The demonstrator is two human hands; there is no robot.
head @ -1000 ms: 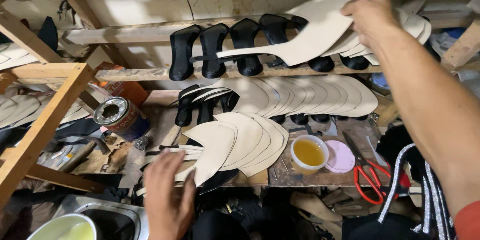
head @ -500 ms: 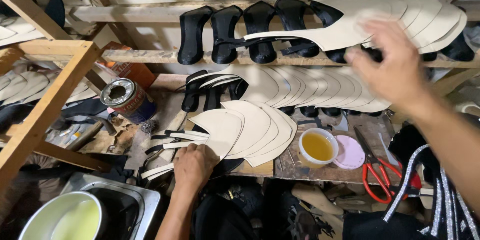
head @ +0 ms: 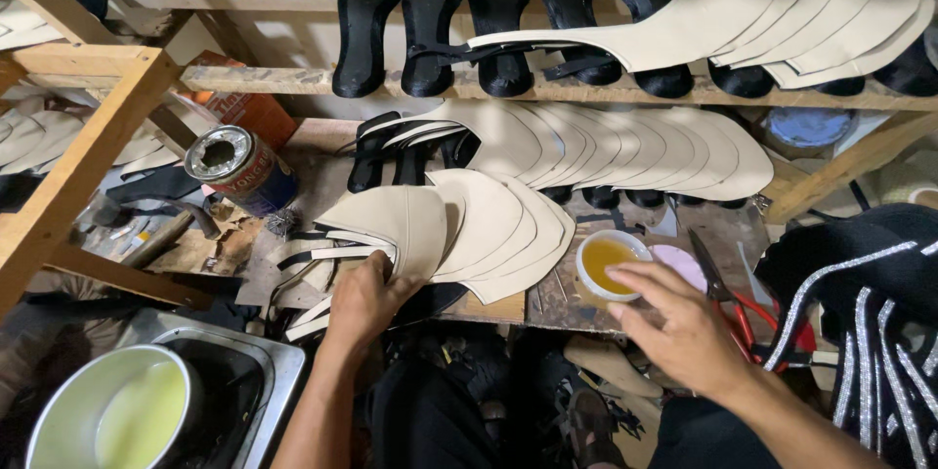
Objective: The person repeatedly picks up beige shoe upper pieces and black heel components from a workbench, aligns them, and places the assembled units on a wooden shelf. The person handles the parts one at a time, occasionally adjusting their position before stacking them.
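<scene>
A cluttered shoemaking bench with rough wooden racks (head: 547,88) is seen from above. Beyond both hands, cream shoe uppers are already laid in overlapping rows on the top rack (head: 782,10) and the shelf below (head: 625,147), over black heel lasts (head: 430,34), so much appears finished; a smaller fan of cream uppers (head: 489,230) is left on the bench between the hands. The left hand (head: 366,298) is pressed palm-down, fingers curled, on the nearest strapped upper (head: 381,225) of that fan. The right hand (head: 684,327) is held loosely open, nothing gripped, its fingertips at the rim of a small white cup (head: 611,264) filled with yellow glue. A pink lid (head: 679,264) and red-handled scissors (head: 743,308) lie just beyond it. Left of the left hand, a dented open tin (head: 234,166) is seen, contents dark and unclear; nearer, a bowl of pale yellow liquid (head: 122,415) sits in a metal tray (head: 274,381).
</scene>
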